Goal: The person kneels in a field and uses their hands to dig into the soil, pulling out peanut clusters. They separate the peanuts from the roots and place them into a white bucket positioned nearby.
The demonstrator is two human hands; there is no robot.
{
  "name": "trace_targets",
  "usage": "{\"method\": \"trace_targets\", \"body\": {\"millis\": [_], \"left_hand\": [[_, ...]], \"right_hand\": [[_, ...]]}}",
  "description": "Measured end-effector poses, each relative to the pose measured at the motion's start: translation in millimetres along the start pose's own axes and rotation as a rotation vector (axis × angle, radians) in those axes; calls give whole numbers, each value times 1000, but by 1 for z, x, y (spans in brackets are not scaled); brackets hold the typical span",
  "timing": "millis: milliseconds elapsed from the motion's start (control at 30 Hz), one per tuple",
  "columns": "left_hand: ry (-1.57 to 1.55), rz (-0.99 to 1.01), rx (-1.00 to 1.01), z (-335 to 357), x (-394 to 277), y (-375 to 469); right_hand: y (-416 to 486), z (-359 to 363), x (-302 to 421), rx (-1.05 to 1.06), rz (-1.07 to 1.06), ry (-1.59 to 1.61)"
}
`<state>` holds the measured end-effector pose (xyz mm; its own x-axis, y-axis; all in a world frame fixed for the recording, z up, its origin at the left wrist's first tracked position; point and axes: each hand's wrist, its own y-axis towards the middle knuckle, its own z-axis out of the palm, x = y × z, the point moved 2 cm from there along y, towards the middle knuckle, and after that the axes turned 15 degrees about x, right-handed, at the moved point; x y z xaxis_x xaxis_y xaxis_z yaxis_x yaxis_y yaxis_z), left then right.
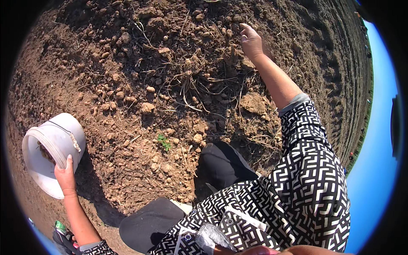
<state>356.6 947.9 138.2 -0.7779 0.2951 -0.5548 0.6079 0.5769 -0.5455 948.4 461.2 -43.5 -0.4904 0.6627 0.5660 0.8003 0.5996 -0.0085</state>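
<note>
My left hand grips the rim of a white plastic bucket, thumb on the outside. The bucket tilts with its mouth toward the left, and some tan pods show inside. Its wire handle has a wrapped grip and lies against the side. Farther out, my right hand reaches over the dug soil, its fingers partly bent; whether anything is between them cannot be made out. Near its fingertips lie several peanut pods. Dry plant stems and roots spread across the soil between my hands.
A large clod lies below my right forearm. A small green plant grows before my knees. More pods are scattered among the clods. Furrowed ground runs along the right. Another person is partly visible at lower left.
</note>
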Motion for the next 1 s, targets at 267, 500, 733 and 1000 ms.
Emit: {"method": "trace_targets", "body": {"millis": [267, 500, 733, 1000], "left_hand": [[224, -196, -61, 1, -6, 0], [229, -262, -80, 0, 0, -1], [332, -310, -78, -1, 5, 1], [345, -357, -83, -11, 35, 13]], "right_hand": [[5, -21, -11, 253, 583, -415], [-32, -6, -15, 261, 609, -233], [-74, -36, -16, 208, 730, 1107], [-225, -94, 8, 911, 603, -48]]}}
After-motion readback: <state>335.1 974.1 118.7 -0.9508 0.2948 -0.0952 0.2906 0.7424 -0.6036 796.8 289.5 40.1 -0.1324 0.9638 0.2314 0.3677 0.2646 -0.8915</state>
